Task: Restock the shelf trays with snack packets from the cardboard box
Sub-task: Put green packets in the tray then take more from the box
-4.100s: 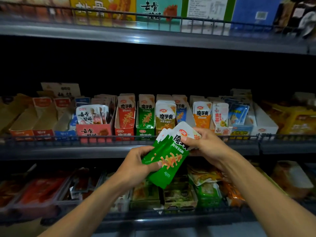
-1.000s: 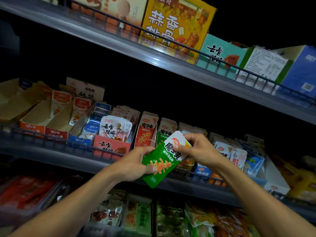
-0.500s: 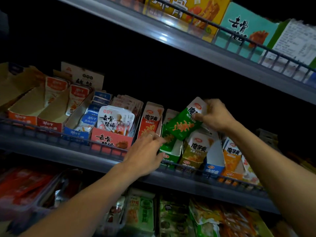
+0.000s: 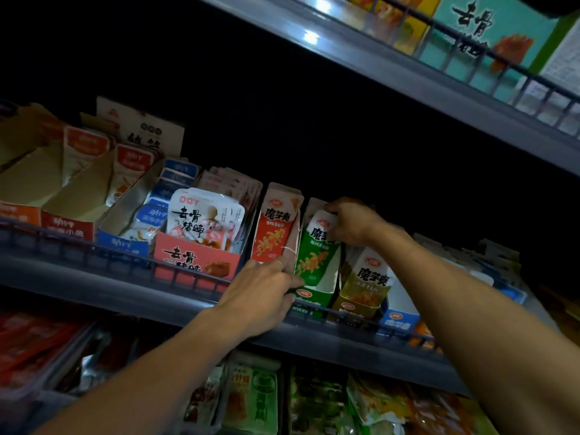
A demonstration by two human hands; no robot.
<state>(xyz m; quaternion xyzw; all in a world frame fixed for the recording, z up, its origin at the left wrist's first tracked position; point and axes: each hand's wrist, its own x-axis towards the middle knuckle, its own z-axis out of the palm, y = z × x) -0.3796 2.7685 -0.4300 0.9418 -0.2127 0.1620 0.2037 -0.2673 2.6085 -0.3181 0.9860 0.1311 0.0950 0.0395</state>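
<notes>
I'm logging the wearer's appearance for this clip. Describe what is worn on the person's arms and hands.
Both forearms are bare as far as the head view shows: no sleeves, gloves, watch or wristband. The left hand wears one thin, pale metallic ring on one of its fingers, near the red snack tray. The right hand shows no ring or other jewellery on what is visible; its fingertips are partly hidden by the packets.

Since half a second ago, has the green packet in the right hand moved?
Yes. The right hand has brought the green packet down into the green tray, beside the red packet; earlier it was tilted above that tray.
</notes>
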